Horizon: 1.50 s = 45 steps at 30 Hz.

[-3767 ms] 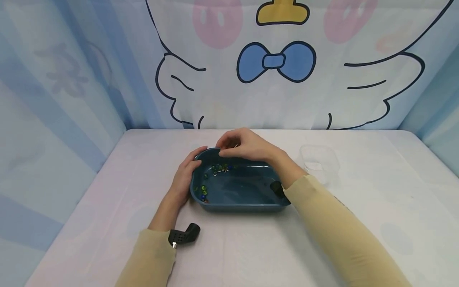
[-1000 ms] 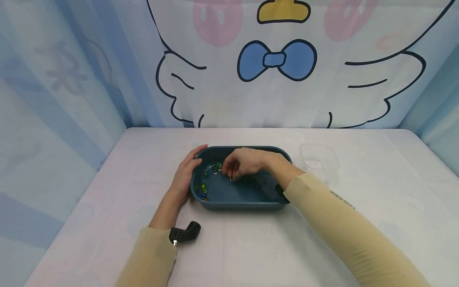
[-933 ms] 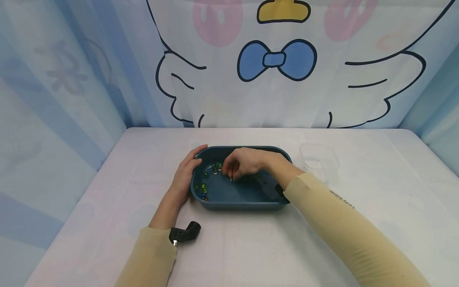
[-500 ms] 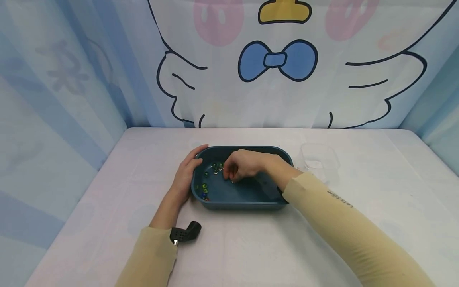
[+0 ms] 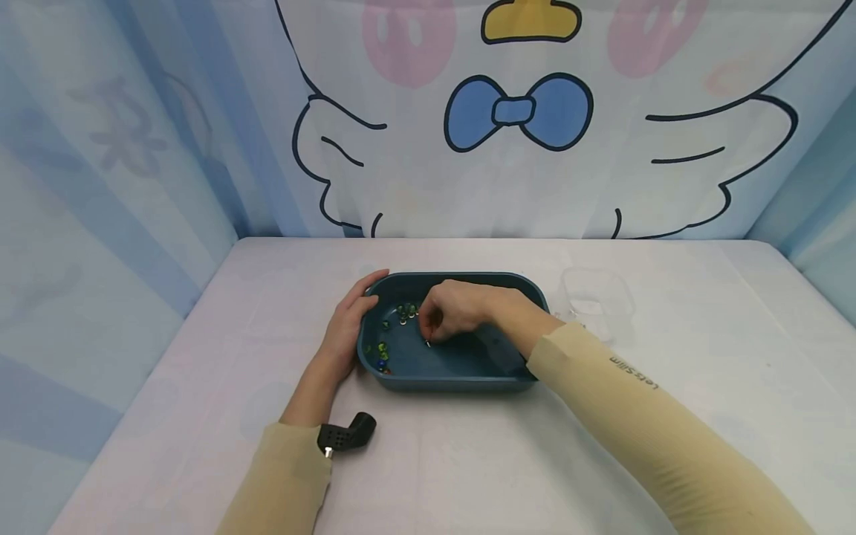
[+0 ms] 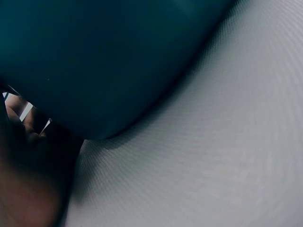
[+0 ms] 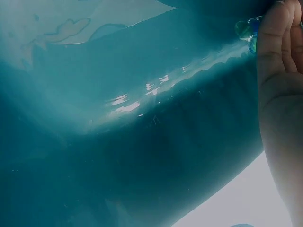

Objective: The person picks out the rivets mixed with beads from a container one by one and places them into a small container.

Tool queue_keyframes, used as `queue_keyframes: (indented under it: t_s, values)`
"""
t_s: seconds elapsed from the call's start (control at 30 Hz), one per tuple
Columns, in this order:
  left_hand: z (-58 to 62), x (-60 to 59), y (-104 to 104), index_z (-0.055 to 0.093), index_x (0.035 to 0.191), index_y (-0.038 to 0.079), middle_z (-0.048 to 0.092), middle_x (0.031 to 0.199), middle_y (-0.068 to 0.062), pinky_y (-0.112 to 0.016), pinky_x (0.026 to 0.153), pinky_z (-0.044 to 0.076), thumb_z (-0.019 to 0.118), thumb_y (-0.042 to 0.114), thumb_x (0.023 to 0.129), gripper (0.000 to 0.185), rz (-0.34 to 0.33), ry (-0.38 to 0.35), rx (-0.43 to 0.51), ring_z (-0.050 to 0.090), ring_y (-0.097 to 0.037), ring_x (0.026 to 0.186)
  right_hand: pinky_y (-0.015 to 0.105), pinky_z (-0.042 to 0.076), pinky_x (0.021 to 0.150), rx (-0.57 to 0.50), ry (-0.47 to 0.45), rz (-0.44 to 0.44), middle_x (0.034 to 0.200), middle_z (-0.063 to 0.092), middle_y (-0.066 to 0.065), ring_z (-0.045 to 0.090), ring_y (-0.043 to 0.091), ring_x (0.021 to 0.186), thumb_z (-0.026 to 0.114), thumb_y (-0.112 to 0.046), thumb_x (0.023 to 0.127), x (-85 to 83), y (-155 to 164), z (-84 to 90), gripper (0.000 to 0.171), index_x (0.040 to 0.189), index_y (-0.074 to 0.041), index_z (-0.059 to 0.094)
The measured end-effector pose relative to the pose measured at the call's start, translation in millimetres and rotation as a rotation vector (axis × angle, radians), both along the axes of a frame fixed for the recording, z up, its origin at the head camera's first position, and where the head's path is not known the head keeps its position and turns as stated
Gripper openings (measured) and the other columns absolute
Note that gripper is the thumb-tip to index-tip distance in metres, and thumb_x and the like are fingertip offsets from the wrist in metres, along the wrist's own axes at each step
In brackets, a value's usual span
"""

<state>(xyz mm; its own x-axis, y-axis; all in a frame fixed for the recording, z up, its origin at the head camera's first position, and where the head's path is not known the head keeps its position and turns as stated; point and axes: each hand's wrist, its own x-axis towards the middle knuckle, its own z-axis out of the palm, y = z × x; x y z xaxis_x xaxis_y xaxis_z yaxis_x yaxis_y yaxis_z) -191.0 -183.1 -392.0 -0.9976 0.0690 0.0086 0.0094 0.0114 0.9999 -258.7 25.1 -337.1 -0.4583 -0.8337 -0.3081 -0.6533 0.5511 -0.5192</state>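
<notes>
A dark blue-green basin [image 5: 468, 381] stands on the table, with several small glass marbles [image 5: 383, 353] along its left side. More marbles [image 5: 404, 310] lie near its back left. My left hand [image 5: 341, 334] holds the basin's left end, thumb at the rim and fingers along the outside. Inside the basin, my right hand [image 5: 458, 306] is lowered with its fingers bent together. A small shiny piece [image 5: 428, 343] shows at its fingertips, too small to name. In the right wrist view, green and blue marbles [image 7: 244, 30] sit beside the right fingers.
A clear plastic box [image 5: 597, 301] stands right of the basin, beyond the right forearm. The white-covered table [image 5: 455, 461] ends at a printed curtain [image 5: 414, 171] behind. A black wrist camera [image 5: 348, 432] sticks out from the left sleeve.
Since the earliest frame, my right hand has come down from above the back rim into the basin. Over the last second its fingertips shift slightly towards me. The left hand stays at the basin.
</notes>
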Motion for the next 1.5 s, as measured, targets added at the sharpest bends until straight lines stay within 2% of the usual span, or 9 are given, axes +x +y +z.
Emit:
queue_keyframes:
  t_s: [0.43,0.6,0.83,1.03,1.23,1.5]
  values:
    - [-0.2,0.4,-2.4,0.047,0.151,0.02,0.043,0.153,0.0,-0.039,0.116,0.025,0.036,0.017,0.104,0.049,0.0,-0.009,0.005,0.035,-0.016,0.14,0.027,0.049,0.078,0.009,-0.052,-0.01,0.087,0.066,-0.004,0.059,0.012,0.083,0.073,-0.008,0.09,0.2,0.3,1.1,0.01,0.098,-0.014,0.074]
    - [0.5,0.3,-2.2,0.047,0.151,0.021,0.043,0.154,0.0,-0.038,0.116,0.025,0.036,0.016,0.104,0.049,0.001,-0.005,0.002,0.035,-0.016,0.141,0.027,0.049,0.078,0.008,-0.053,-0.003,0.086,0.065,-0.004,0.059,0.012,0.082,0.073,-0.006,0.089,0.7,-0.4,1.2,0.01,0.097,-0.014,0.075]
    - [0.0,-0.5,-1.6,0.047,0.151,0.02,0.043,0.153,0.0,-0.038,0.116,0.026,0.035,0.015,0.104,0.049,0.002,-0.006,0.015,0.036,-0.016,0.14,0.026,0.048,0.073,0.009,-0.003,0.044,0.083,0.064,-0.006,0.058,0.01,0.077,0.072,-0.005,0.088,2.0,-1.5,0.8,0.01,0.091,-0.014,0.073]
    - [-0.5,-0.4,-0.9,0.047,0.151,0.02,0.042,0.154,0.0,-0.038,0.117,0.024,0.036,0.016,0.104,0.049,-0.001,0.001,0.01,0.034,-0.016,0.141,0.026,0.048,0.072,0.031,0.026,0.033,0.082,0.063,-0.006,0.057,0.011,0.077,0.072,-0.005,0.089,4.6,-1.9,2.5,0.01,0.089,-0.015,0.072]
    - [-1.3,-0.4,-0.7,0.047,0.151,0.019,0.041,0.155,-0.001,-0.039,0.117,0.024,0.036,0.015,0.104,0.049,-0.005,0.003,0.01,0.034,-0.017,0.142,0.026,0.047,0.07,0.054,0.025,0.021,0.082,0.062,-0.005,0.057,0.012,0.077,0.071,-0.005,0.089,5.1,-1.7,2.8,0.011,0.088,-0.016,0.071]
    - [-2.3,-1.7,-1.0,0.046,0.152,0.018,0.04,0.155,-0.002,-0.04,0.117,0.024,0.036,0.014,0.104,0.049,-0.007,0.002,0.015,0.033,-0.018,0.142,0.026,0.046,0.071,0.025,-0.03,0.012,0.082,0.063,-0.004,0.056,0.012,0.076,0.069,-0.003,0.088,2.0,0.9,2.8,0.011,0.089,-0.013,0.072]
